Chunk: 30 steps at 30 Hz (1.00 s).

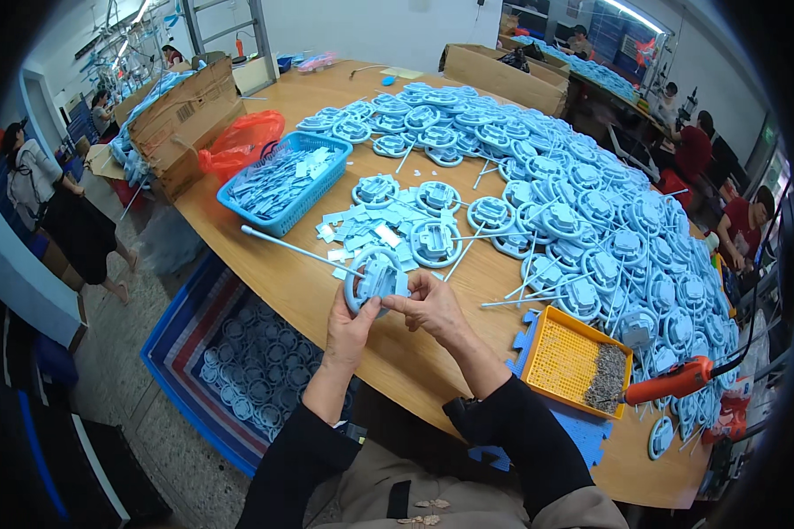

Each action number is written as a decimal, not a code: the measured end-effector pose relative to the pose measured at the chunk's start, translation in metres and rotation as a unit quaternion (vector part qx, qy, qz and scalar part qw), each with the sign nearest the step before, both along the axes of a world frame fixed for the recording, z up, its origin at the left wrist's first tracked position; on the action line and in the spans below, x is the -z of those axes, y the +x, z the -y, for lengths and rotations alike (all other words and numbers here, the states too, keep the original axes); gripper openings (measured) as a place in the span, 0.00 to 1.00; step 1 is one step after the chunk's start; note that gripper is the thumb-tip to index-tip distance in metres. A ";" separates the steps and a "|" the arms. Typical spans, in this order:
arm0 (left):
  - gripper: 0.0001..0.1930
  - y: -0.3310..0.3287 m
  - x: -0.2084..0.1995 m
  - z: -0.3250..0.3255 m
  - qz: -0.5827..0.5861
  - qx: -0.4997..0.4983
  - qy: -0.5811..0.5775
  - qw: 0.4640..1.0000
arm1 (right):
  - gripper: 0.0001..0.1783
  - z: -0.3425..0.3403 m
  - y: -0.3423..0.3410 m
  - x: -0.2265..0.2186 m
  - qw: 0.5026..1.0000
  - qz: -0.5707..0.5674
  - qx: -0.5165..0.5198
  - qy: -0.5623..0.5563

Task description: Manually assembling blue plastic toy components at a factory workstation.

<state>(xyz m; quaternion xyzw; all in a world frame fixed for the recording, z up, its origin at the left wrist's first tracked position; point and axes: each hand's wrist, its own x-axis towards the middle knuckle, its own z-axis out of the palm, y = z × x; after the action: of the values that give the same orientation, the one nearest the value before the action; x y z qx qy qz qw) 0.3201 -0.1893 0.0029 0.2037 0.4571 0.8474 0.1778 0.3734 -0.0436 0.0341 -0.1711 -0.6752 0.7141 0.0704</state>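
Note:
A light blue plastic ring-shaped part (379,275) with a long thin stick is held up in front of me, over the near edge of the table. My left hand (351,319) grips its rim from the left, thumb on the front. On its right side, the fingers of my right hand (428,304) are closed at the edge of the part's central housing; whether a small piece is between them I cannot make out. Just beyond lies a loose pile of flat light blue plates (362,231), with several similar ring parts (435,242) beside it.
A large heap of ring parts (556,176) covers the table's far and right side. A blue basket (278,225) holds flat pieces. At right, a yellow tray (565,357) holds small screws beside an orange electric screwdriver (670,381). A striped bag (181,339) with more parts stands below.

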 end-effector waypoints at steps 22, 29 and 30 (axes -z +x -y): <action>0.27 0.020 -0.007 -0.005 -0.017 0.018 -0.016 1.000 | 0.09 -0.015 0.030 0.000 0.984 -0.031 -0.005 -0.174; 0.25 0.028 -0.002 -0.007 0.002 0.005 -0.015 1.000 | 0.09 0.002 0.026 -0.006 0.987 -0.083 0.041 0.134; 0.25 0.028 -0.003 -0.007 0.004 0.006 -0.015 1.000 | 0.09 0.000 0.026 -0.010 0.990 -0.080 0.030 0.116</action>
<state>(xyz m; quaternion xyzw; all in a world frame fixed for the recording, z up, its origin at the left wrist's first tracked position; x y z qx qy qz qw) 0.3478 -0.1825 0.0055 0.2006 0.4678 0.8401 0.1877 0.3997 -0.0439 0.0442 -0.1246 -0.7399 0.6401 0.1650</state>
